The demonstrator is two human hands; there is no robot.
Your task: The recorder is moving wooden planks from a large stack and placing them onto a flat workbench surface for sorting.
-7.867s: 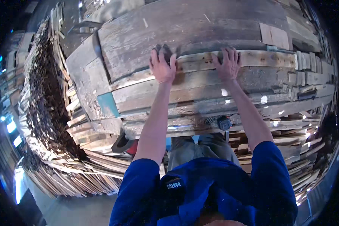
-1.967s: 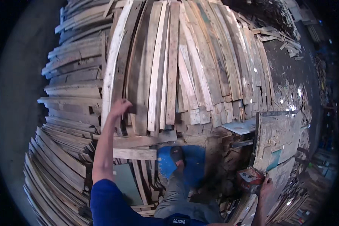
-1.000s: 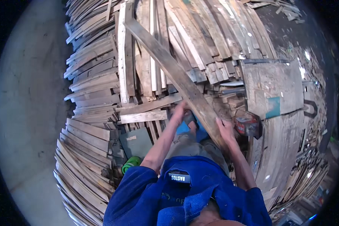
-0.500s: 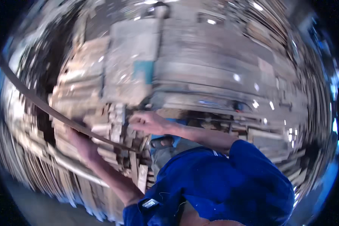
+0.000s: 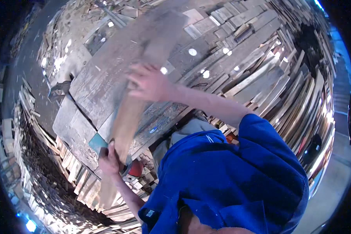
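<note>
A long, light-brown wooden plank (image 5: 128, 119) runs slantwise in front of me, its far part smeared by motion. My left hand (image 5: 109, 160) grips its near part at the left edge, with the thumb up. A small brown piece (image 5: 103, 152) shows at that hand's fingers; I cannot tell whether it is separate. Farther along, my right hand (image 5: 154, 84) lies over the plank, its fingers spread across and bent at the far edge, a little blurred. Beneath is a broad, worn wooden work surface (image 5: 85, 84) with a teal patch (image 5: 98, 142) near my left hand.
Stacks of long boards (image 5: 296, 103) fill the right side. Short wood pieces (image 5: 226, 19) lie on the far part of the surface. A dark clamp-like metal part (image 5: 60, 89) stands at its left edge. A red object (image 5: 136, 168) sits below the plank, near offcuts.
The view has turned to the right. The plank, earlier reaching up and left edge-on in my left hand, now lies across before me. My right hand, earlier loosely curled and apart, is on it.
</note>
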